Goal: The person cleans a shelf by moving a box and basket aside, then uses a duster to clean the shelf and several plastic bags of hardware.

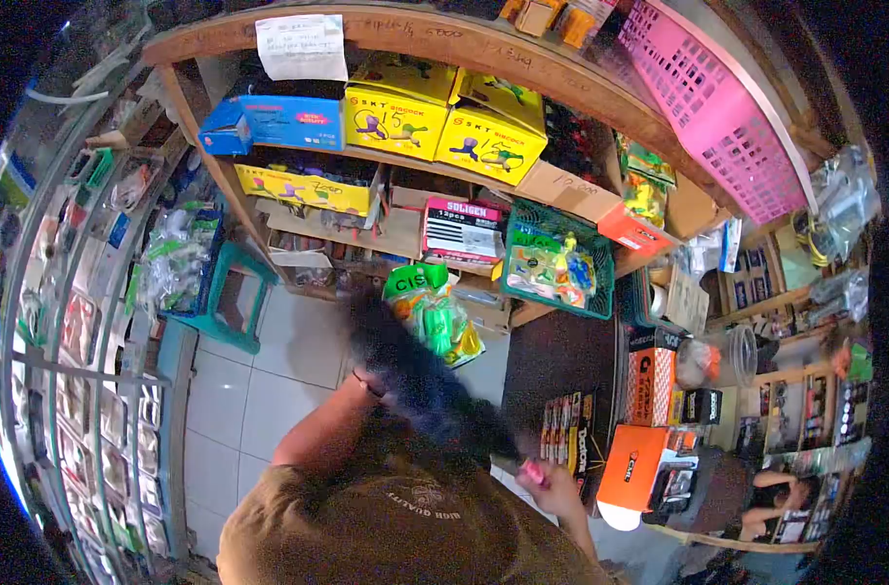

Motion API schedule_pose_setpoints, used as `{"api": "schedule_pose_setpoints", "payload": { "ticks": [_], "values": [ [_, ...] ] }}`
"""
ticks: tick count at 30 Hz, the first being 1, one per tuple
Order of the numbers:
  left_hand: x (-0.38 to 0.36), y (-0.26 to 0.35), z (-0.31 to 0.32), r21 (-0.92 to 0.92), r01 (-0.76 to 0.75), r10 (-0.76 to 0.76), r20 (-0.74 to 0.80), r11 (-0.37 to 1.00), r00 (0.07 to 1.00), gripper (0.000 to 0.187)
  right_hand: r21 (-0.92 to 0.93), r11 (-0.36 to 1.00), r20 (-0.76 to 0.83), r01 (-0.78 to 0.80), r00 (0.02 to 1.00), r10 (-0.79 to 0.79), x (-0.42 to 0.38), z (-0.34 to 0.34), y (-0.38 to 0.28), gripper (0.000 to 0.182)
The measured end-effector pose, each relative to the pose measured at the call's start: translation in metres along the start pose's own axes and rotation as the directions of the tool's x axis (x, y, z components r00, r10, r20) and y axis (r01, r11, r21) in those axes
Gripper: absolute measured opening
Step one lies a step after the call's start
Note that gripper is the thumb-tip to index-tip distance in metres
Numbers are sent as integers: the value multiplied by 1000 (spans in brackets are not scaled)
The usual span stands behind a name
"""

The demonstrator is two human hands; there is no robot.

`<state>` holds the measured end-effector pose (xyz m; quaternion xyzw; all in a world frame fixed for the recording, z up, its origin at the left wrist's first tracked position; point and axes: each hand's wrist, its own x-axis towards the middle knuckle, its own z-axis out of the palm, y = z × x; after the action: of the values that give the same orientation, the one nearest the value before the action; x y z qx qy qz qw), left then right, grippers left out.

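Observation:
A dark, fluffy feather duster (430, 385), blurred by motion, slants across in front of my chest. My right hand (559, 492) is closed around its pink handle (533, 474) at the lower right. The duster's dark feathers cover my left hand; only the forearm and a band at the wrist (368, 383) show. Right beside that hidden hand, a clear packet of green and yellow plastic pieces (442, 322) with a green "CIS" header is up off the floor, seemingly held there by my left hand. Its lower left edge is behind the feathers.
Ahead stands a wooden shelf (405, 161) with yellow SKT boxes (394, 122), a blue box (293, 122) and a green basket (608, 283) of packets. A pink basket (727, 127) overhangs the upper right. Left are a teal stool (252, 341) and goods racks. Another person (717, 497) is at lower right.

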<state>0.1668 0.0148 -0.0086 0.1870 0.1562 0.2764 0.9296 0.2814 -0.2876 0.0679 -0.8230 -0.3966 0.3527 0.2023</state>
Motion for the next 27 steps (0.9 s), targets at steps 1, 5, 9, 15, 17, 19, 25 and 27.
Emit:
{"api": "schedule_pose_setpoints", "payload": {
  "ticks": [1, 5, 9, 15, 17, 19, 25, 27],
  "values": [
    [-12, 18, 20, -375, 212, -193, 87, 902, 977, 54, 123, 990, -63, -62, 996, 70, 2, -1, 8, 31],
    [-6, 9, 26, -319, 117, -104, 59, 940, 993, 58, 6, 998, -7, 60, 998, -60, 6, -14, 17, 31],
    [13, -4, 20, -419, 68, 32, 226, 906, 974, 59, 278, 957, -70, -87, 991, 110, 19, -22, 45, 29],
    [15, 17, 35, -493, 172, 95, 471, 853, 877, 64, 135, 989, 29, -59, 998, 56, 19, -47, 33, 28],
    [9, 16, 44, -310, -11, 49, 113, 951, 992, 63, 154, 982, -56, -107, 992, 116, 23, -42, 39, 28],
    [11, 19, 31, -314, 0, 44, 133, 949, 990, 63, 200, 979, -83, 32, 996, -16, 20, -36, 27, 27],
    [-4, 36, 24, -328, -7, 43, 103, 945, 994, 63, 144, 989, -80, 36, 997, -25, 31, -13, -2, 20],
    [-3, 38, 21, -374, -38, 77, 90, 927, 993, 63, 153, 980, 19, -124, 992, 122, 26, -13, -12, 20]
  ]
}}
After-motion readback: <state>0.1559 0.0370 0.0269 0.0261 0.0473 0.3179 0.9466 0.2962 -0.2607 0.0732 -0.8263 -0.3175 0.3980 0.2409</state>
